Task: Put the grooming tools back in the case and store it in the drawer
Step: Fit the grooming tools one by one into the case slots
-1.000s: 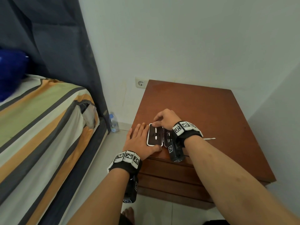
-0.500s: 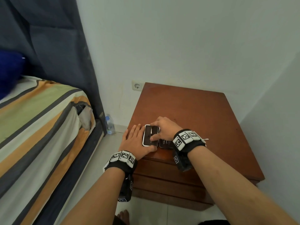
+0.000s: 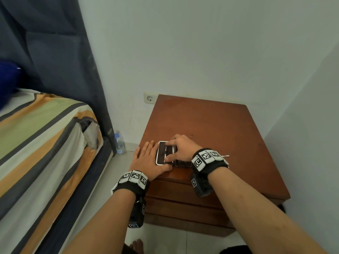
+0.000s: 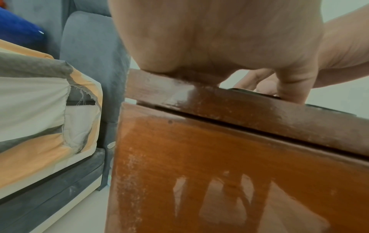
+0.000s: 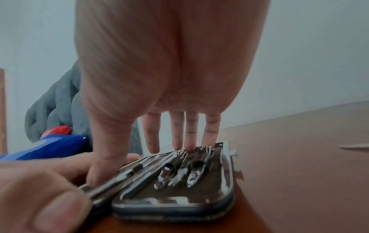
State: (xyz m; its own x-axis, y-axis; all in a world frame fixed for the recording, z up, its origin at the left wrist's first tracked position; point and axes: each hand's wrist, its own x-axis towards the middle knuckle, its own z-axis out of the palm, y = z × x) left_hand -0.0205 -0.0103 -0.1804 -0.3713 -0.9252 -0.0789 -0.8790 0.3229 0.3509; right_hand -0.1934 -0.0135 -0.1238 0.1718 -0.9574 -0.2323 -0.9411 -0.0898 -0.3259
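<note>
At the bottom edge of the head view a bare foot (image 3: 136,244) stands on the pale tiled floor (image 3: 165,241). Above it rise the closed drawer fronts (image 3: 183,208) of a brown wooden nightstand, the bench (image 3: 211,125), glossy enough to mirror the room in the left wrist view.

Both wrists wear black bands (image 3: 133,179) set with square black-and-white coded markers; no readable words show on them.

The case (image 3: 166,153) lies open at the bench's near left corner, close to the front edge. Its left half has a white rim and dark lining. The right half holds the metal grooming tools (image 5: 175,171) side by side, seen sharply in the right wrist view.

The left hand (image 3: 146,158) lies flat on the bench just left of the case, its grip spread with straight fingers, the thumb along the case's near edge. The right hand (image 3: 180,150) arches over the case, its grip pressing down: fingertips (image 5: 188,146) on the far ends of the tools and the thumb on the near part of the case.

A thin pale stick (image 3: 226,156) lies on the bench just right of the right wrist.

Farther off, a water bottle (image 3: 119,143) stands on the floor beside a striped bed (image 3: 45,143), with a wall socket (image 3: 150,98) behind the bench's far left corner.
</note>
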